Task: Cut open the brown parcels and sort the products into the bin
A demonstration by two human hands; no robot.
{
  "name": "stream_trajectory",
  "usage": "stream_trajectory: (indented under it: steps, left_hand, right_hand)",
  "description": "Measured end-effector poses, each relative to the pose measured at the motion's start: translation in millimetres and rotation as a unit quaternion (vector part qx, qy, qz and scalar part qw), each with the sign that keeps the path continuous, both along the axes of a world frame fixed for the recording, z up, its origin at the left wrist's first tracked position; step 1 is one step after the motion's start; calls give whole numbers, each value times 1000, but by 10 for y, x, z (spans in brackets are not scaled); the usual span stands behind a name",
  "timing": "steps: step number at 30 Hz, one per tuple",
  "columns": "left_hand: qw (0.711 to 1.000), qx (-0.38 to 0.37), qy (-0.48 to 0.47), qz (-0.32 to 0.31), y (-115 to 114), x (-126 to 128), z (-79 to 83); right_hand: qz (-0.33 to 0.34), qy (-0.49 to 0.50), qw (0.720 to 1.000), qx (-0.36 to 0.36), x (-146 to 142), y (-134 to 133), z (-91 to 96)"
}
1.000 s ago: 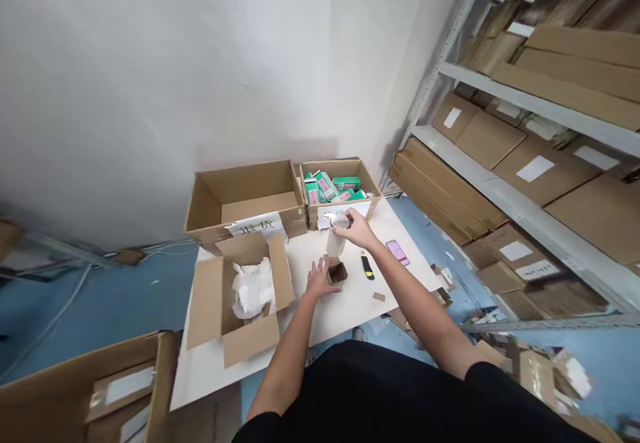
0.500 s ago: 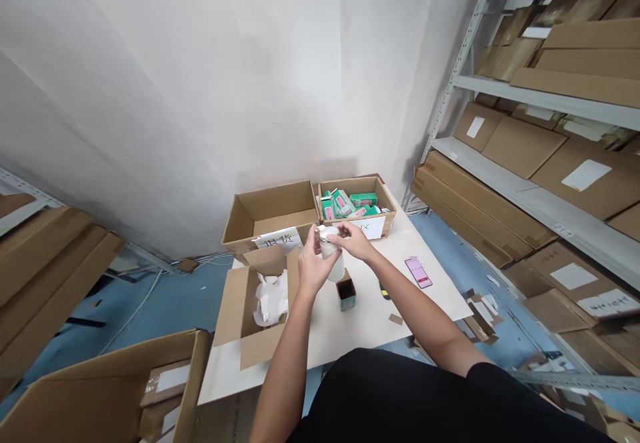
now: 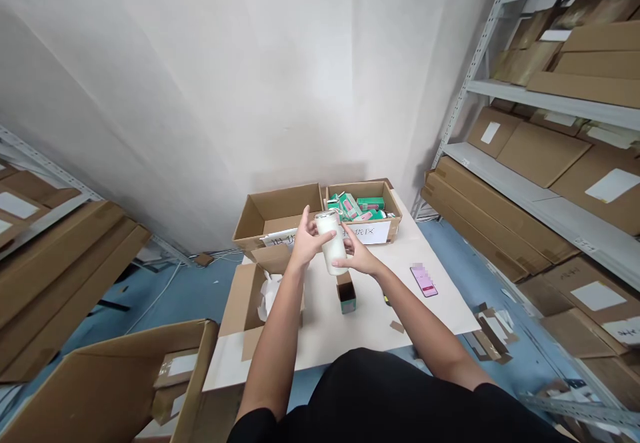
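A white tumbler [image 3: 333,246] with a lid and a small loop at its top is held in the air over the table, slightly tilted. My left hand [image 3: 306,241] grips it from the left, thumb across its front. From the right, my right hand [image 3: 361,257] has its fingers and thumb around the lower side. Just below stands a small green carton [image 3: 346,296] with its top open, dark inside. At left is an open cardboard box [image 3: 235,306] with white wrapping [image 3: 270,291] in it, partly hidden by my left forearm.
Behind my hands, a cardboard box [image 3: 243,226] with a paper sign stands beside another box [image 3: 393,229] holding green cartons [image 3: 371,203]. A phone [image 3: 424,279] lies on the white table [image 3: 320,336]. Shelves [image 3: 530,99] of boxes flank the right; a large open carton [image 3: 65,376] is at lower left.
The tumbler has turned so more of its white side shows. My right hand has gone from its lid down to its lower side. The view has shifted slightly.
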State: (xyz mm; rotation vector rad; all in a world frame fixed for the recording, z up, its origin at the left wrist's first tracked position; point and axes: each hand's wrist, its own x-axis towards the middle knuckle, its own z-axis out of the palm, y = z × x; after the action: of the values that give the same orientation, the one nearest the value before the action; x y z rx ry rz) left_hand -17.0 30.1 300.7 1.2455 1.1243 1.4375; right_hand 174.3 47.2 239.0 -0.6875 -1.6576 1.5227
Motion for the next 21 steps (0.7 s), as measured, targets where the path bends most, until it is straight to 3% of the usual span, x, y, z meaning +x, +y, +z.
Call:
stream_trajectory:
  steps: [2,3,7,12,17,21]
  left_hand:
    - [999,5,-24,-22,20,2,48]
    - [999,8,-29,-28,29,10,67]
    - [1000,1,-13,-11,61,59,95]
    - [998,-23,-37,-40,110,56,22]
    - [1000,-4,-1,-11,180,51,-19]
    - [999,-28,-14,-29,210,51,-31]
  right_hand:
    - [32,17,999,-9,14,-22,31]
    - [14,15,1000,-7,15,-38,47]
    - [-133,-21,990,33,-8,-100,94]
    - [-46,29,998,11,-4,-105,93]
    - [-114,12,993,13,-38,-111,42]
    - [-65,9,998,15,-67,-119,-9]
